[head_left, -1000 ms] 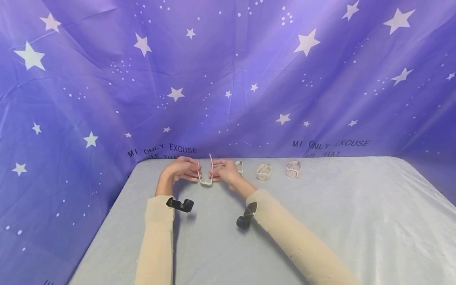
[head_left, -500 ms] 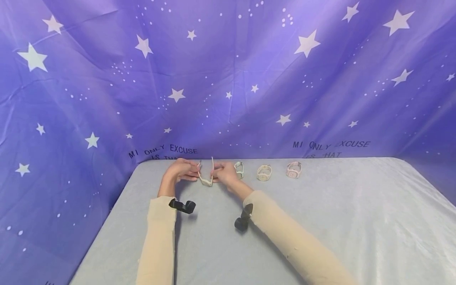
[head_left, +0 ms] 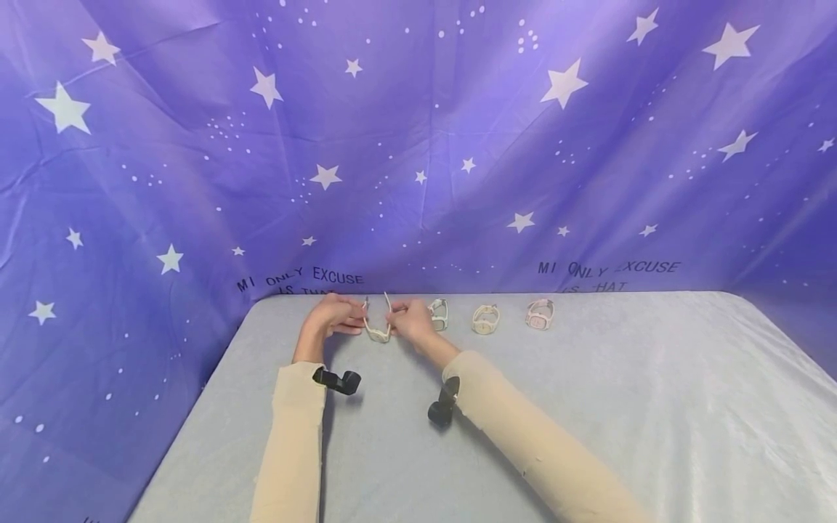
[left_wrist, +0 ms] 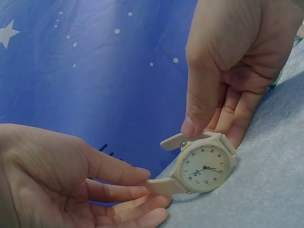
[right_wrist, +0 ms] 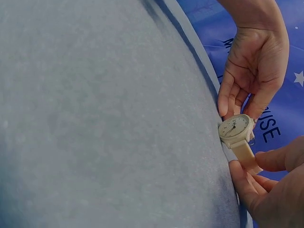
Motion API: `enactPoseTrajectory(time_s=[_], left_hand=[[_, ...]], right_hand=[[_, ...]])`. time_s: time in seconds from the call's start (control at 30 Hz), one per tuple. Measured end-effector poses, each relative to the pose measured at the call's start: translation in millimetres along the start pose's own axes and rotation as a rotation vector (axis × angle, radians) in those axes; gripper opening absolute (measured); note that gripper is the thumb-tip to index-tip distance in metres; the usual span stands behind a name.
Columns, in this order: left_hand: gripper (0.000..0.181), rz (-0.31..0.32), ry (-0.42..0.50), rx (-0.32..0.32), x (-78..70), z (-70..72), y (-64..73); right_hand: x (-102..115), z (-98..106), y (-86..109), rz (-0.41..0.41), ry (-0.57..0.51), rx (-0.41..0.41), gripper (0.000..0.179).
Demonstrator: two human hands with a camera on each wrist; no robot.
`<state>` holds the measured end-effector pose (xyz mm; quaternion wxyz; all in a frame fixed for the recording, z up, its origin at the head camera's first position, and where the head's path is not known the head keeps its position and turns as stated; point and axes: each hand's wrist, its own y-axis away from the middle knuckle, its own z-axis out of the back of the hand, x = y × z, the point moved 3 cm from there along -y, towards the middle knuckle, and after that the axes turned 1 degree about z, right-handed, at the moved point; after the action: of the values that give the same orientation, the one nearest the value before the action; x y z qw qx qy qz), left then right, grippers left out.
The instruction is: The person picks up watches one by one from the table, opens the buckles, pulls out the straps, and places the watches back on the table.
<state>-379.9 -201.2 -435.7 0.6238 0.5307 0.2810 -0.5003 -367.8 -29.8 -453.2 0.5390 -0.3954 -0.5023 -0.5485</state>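
A cream wristwatch [head_left: 378,336] with a round dial stands face toward me at the table's back left, its strap unfastened and both ends rising. On one strap half, the left hand [head_left: 336,314] pinches between thumb and fingers, as the left wrist view shows at the strap [left_wrist: 166,186]. The right hand [head_left: 413,319] pinches the other half, its thumb over the strap near the dial. Low on the cloth, the watch case [right_wrist: 235,127] sits between the hands in the right wrist view. Just right of the right hand is a pale green watch [head_left: 440,319], partly covered by it.
A beige watch [head_left: 484,320] and a pink watch [head_left: 539,315] stand with looped straps farther right in the same row. Grey cloth covers the table [head_left: 588,407]. Behind its back edge hangs a purple star-printed curtain [head_left: 418,145].
The cream watch has turned so that more of its dial faces up toward me. Both hands keep their grip and have shifted only slightly; more of the green watch shows.
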Motion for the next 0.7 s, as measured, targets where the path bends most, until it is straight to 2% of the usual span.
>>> enactPoseTrajectory(time_s=[0.27, 0.57, 0.7], left_hand=[[0.03, -0.005, -0.005, -0.02, 0.9, -1.1, -2.6], [0.035, -0.002, -0.029, -0.055, 1.3, -2.8, -3.7], [0.035, -0.002, -0.04, -0.073, 2.2, -2.9, -3.9]], right_hand=[[-1.3, 1.0, -0.6, 0.043, 0.048, -0.017, 0.031], [0.7, -1.2, -3.5, 0.078, 0.157, -0.003, 0.034], [1.5, -1.7, -3.0, 0.08, 0.174, 0.013, 0.037]])
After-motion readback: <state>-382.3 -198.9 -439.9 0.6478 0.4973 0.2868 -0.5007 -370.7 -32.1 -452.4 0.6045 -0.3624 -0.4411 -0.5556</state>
